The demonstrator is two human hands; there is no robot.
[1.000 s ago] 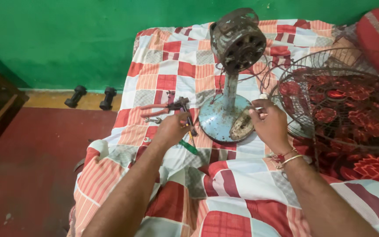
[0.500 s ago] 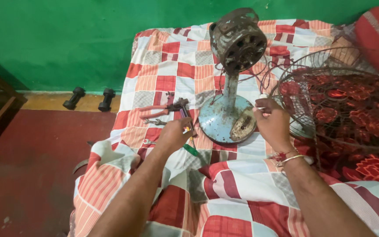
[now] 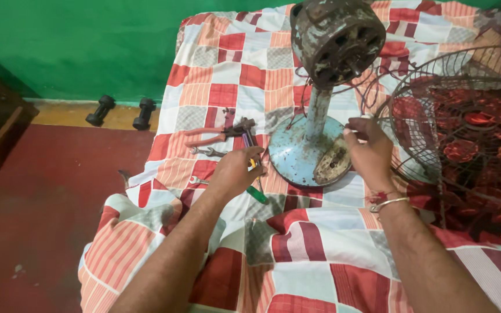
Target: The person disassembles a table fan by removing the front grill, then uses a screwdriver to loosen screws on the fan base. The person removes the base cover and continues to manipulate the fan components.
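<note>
Checkered patchwork bedsheet [image 3: 227, 75], green wall behind; rusty blue fan stand [image 3: 311, 153] upright on it.
Left hand [image 3: 236, 171] closed on green-handled screwdriver [image 3: 256, 193] beside round base; right hand [image 3: 369, 152] pinches thin wires [image 3: 372, 93].

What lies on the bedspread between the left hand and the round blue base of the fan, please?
In the head view, only bare checked bedspread separates the left hand from the fan base; a green-handled tool pokes out below the hand.

Left hand [image 3: 236, 172] curled; right hand [image 3: 369, 152] pinching.
</note>
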